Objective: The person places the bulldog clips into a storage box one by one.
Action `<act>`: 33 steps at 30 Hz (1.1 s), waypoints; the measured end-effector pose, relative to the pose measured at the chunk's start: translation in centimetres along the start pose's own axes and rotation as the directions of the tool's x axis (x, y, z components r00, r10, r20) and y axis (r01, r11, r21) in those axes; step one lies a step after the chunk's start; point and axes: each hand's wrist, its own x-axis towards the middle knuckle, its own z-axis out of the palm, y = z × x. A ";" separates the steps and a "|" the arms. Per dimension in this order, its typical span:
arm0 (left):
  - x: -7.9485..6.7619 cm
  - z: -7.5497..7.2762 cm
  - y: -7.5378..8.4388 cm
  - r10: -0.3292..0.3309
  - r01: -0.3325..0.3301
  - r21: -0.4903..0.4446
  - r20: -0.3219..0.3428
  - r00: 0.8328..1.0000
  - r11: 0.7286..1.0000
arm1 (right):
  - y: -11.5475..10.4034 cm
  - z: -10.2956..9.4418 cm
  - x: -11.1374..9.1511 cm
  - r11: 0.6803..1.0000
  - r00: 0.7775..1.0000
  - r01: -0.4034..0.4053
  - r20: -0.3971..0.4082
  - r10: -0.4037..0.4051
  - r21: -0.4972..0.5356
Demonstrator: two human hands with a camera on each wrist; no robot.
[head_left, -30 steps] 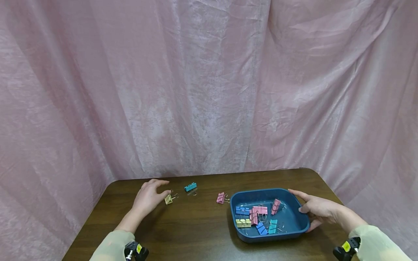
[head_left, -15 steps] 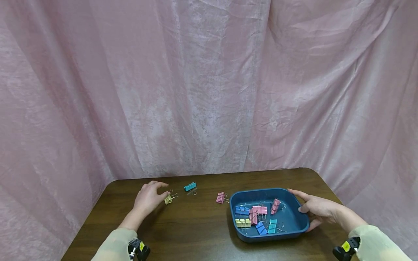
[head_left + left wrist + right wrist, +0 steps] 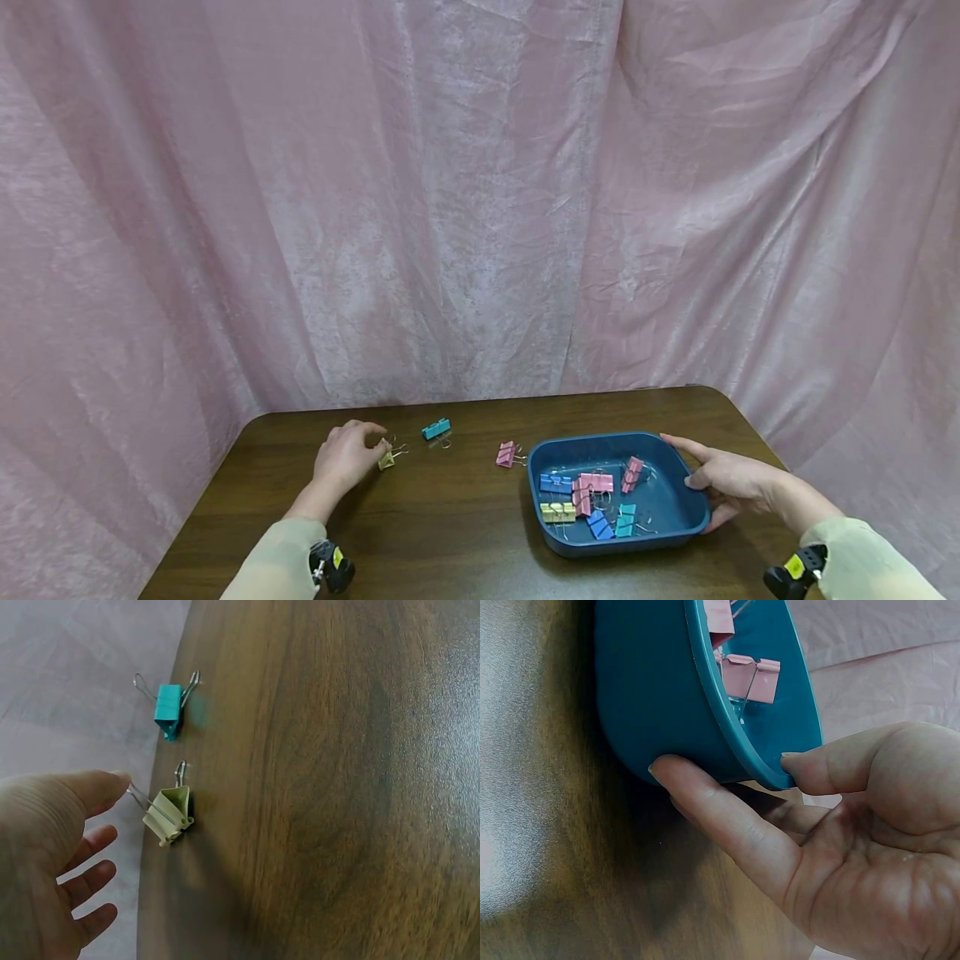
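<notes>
My left hand [image 3: 347,457] is over the left side of the table, its thumb and index finger bent toward each other with a small gap between them. Its thumb tip is at a wire handle of the yellow binder clip [image 3: 169,814]; contact is hard to tell. A teal binder clip [image 3: 169,709] lies just beyond. My right hand [image 3: 738,482] grips the right end of a blue tray [image 3: 675,500], thumb over the rim and fingers against the outer wall. Inside lie pink [image 3: 632,474], blue [image 3: 556,484], yellow [image 3: 558,512] and teal [image 3: 626,521] binder clips.
A pink binder clip [image 3: 506,454] lies on the brown wooden table [image 3: 450,533], just left of the tray. A pink curtain [image 3: 480,208] hangs behind the table's back edge.
My left thumb and index finger have drawn closer together at the yellow binder clip, and the left forearm has shifted slightly right. The right hand and tray stay in place.
</notes>
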 end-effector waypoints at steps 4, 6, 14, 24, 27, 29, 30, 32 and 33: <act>0.1 0.3 0.0 -0.013 0.013 0.001 0.005 1.000 1.000 | 0.0 0.0 0.0 1.000 1.000 0.001 0.000 -0.001 -0.011; 0.2 0.4 0.0 -0.019 0.019 0.002 0.005 1.000 1.000 | -0.1 0.0 0.0 1.000 1.000 -0.001 -0.005 0.001 -0.021; 0.4 0.9 -0.2 -0.027 0.027 0.015 -0.002 1.000 1.000 | -0.2 0.1 -0.1 1.000 1.000 -0.003 -0.003 0.003 -0.016; 0.7 1.2 0.0 -0.027 0.027 0.035 0.001 1.000 0.999 | -0.2 0.0 -0.2 1.000 1.000 0.003 0.010 -0.003 -0.017; 0.7 1.3 0.1 -0.034 0.034 0.038 0.011 0.999 0.999 | -0.2 0.0 -0.2 1.000 1.000 0.000 0.005 0.000 -0.023; 0.7 1.3 0.1 -0.033 0.032 0.040 0.011 0.999 0.999 | -0.2 0.0 -0.2 1.000 1.000 -0.003 0.002 0.003 -0.024; 0.7 1.3 0.1 -0.031 0.030 0.040 0.011 0.999 0.999 | -0.2 0.0 -0.2 1.000 1.000 -0.004 0.000 0.004 -0.026; 0.7 1.3 0.1 -0.029 0.029 0.042 0.008 1.000 0.999 | -0.2 0.0 -0.2 1.000 1.000 -0.007 -0.004 0.006 -0.026; 0.8 1.4 0.1 -0.028 0.027 0.044 0.005 1.000 0.999 | -0.3 0.0 -0.2 1.000 1.000 -0.007 -0.006 0.006 -0.028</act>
